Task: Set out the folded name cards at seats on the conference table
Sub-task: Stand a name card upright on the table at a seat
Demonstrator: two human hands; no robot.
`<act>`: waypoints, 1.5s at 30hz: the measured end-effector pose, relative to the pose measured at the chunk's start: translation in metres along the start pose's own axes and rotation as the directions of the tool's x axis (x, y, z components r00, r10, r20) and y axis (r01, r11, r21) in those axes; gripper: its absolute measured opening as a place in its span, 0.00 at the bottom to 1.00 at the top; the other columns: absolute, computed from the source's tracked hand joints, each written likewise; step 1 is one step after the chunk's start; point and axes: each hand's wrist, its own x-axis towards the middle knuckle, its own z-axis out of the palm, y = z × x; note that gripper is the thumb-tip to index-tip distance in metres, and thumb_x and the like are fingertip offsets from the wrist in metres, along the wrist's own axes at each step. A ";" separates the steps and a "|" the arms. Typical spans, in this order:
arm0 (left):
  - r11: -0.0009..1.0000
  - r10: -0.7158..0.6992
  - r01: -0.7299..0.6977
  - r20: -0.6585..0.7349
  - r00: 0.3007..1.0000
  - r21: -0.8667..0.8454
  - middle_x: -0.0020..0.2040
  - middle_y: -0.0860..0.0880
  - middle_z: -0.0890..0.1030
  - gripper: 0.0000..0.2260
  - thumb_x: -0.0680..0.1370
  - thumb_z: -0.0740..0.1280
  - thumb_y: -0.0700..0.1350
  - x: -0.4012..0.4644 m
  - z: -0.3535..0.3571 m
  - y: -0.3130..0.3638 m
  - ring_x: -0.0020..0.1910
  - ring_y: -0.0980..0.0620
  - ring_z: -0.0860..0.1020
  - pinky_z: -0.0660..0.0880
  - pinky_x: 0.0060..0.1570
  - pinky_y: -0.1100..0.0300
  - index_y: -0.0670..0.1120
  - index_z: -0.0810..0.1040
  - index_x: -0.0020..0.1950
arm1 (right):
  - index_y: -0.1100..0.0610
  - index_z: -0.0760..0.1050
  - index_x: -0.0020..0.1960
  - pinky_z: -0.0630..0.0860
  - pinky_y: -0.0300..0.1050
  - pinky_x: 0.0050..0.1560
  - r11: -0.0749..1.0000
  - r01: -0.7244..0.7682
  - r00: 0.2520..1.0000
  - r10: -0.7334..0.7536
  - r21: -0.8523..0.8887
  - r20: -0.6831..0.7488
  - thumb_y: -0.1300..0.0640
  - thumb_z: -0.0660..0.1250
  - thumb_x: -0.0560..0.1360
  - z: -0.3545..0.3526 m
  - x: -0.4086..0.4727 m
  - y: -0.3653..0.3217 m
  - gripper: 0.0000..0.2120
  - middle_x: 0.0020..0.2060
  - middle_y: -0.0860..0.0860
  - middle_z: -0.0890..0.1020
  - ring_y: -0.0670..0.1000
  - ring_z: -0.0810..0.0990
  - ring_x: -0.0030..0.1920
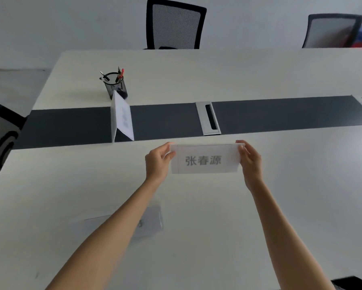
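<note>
Two bare hands hold a folded name card (205, 159) up over the near half of the desk (301, 185), just short of the dark center strip (280, 114). Left hand (157, 164) pinches the card's left end w/ thumb in front and fingers curled behind; right hand (250, 162) grips the right end the same way, fingers pressed together at the top corner. Printed characters face the camera.

A second card (122, 116) stands tented on the strip toward the desk's left end, touching or just in front of a mesh pen cup (115, 85) w/ several pens. A metal cable port (208, 118) sits in the strip behind the held card. A flat sheet (153, 220) lies near the desk's front edge, partly hidden by the left forearm. Two mesh-back chairs (175, 25) line the far edge; another chair (0, 141) sits at the left end.
</note>
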 end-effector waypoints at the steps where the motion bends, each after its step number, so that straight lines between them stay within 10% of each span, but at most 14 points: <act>1: 0.999 -0.033 0.033 0.001 0.999 0.008 0.55 0.45 0.82 0.10 0.74 0.66 0.39 0.002 0.014 -0.004 0.57 0.50 0.79 0.72 0.47 0.69 0.42 0.80 0.54 | 0.46 0.75 0.42 0.65 0.41 0.40 0.999 -0.030 1.000 0.030 -0.016 -0.005 0.57 0.60 0.77 -0.005 0.008 0.010 0.09 0.34 0.40 0.77 0.37 0.72 0.33; 8: 0.985 -0.161 0.165 -0.071 0.984 0.052 0.55 0.42 0.82 0.10 0.75 0.65 0.40 0.018 0.070 -0.038 0.56 0.46 0.79 0.65 0.46 0.72 0.41 0.79 0.55 | 0.58 0.78 0.50 0.71 0.27 0.55 0.992 -0.110 0.992 0.113 -0.069 0.049 0.65 0.58 0.77 -0.017 0.054 0.060 0.10 0.52 0.53 0.80 0.30 0.77 0.46; 20: 0.951 -0.304 0.291 -0.148 0.941 -0.102 0.65 0.42 0.74 0.18 0.76 0.59 0.35 -0.001 0.099 -0.047 0.66 0.47 0.73 0.67 0.61 0.64 0.39 0.68 0.66 | 0.59 0.69 0.66 0.68 0.45 0.66 0.965 -0.261 0.964 0.259 -0.029 -0.066 0.61 0.55 0.78 -0.029 0.028 0.084 0.17 0.64 0.55 0.75 0.50 0.73 0.64; 27: 0.918 -0.351 0.356 0.060 0.934 -0.174 0.73 0.44 0.65 0.28 0.71 0.53 0.28 0.008 0.119 -0.041 0.72 0.50 0.64 0.60 0.72 0.55 0.41 0.60 0.72 | 0.59 0.66 0.68 0.66 0.50 0.69 0.943 -0.327 0.942 0.330 0.056 -0.060 0.69 0.57 0.74 -0.027 0.032 0.096 0.23 0.67 0.54 0.73 0.51 0.71 0.66; 33: 0.893 -0.412 0.434 0.173 0.895 -0.119 0.69 0.48 0.70 0.33 0.73 0.58 0.33 0.046 0.132 -0.026 0.66 0.49 0.69 0.65 0.58 0.61 0.53 0.53 0.74 | 0.51 0.63 0.71 0.68 0.60 0.65 0.926 -0.365 0.928 0.370 -0.091 0.041 0.66 0.56 0.70 -0.035 0.086 0.091 0.30 0.64 0.66 0.72 0.61 0.74 0.56; 45: 0.891 -0.399 0.438 0.260 0.879 -0.115 0.75 0.44 0.61 0.35 0.74 0.58 0.35 0.060 0.134 -0.029 0.73 0.49 0.62 0.59 0.68 0.57 0.53 0.45 0.75 | 0.54 0.51 0.75 0.63 0.45 0.66 0.924 -0.377 0.915 0.382 -0.062 0.132 0.71 0.53 0.71 -0.030 0.102 0.092 0.34 0.73 0.56 0.63 0.49 0.64 0.68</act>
